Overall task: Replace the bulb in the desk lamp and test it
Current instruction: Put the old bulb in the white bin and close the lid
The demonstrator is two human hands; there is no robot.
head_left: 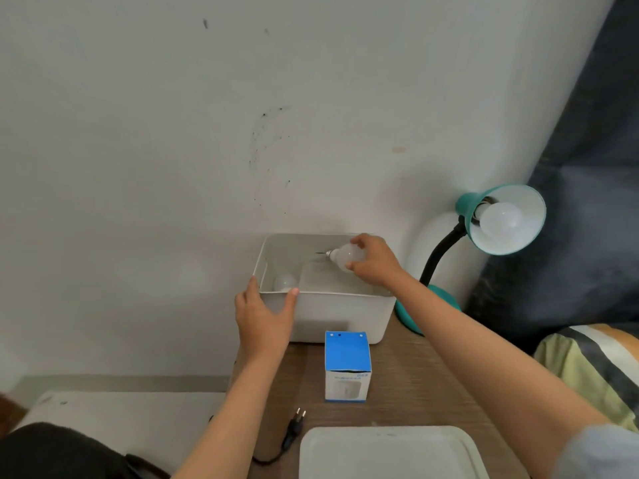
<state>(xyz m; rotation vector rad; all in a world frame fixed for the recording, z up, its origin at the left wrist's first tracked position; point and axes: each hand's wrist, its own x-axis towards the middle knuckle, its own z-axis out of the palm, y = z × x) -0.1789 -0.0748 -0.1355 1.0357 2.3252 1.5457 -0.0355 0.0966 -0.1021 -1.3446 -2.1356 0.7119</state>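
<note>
A teal desk lamp (501, 216) with a black gooseneck stands at the right of the wooden table, and a white bulb (498, 221) sits in its shade, unlit. My right hand (375, 262) holds a second white bulb (345, 257) over the open white bin (332, 312), screw base pointing left. My left hand (264, 314) grips the bin's front left corner. A third bulb (285, 282) lies inside the bin at the left. The lamp's black plug (298, 421) lies loose on the table.
A blue and white bulb box (347, 366) stands in front of the bin. The bin's white lid (390, 454) lies at the near edge. The wall is close behind. Dark fabric and a striped cushion (594, 368) fill the right side.
</note>
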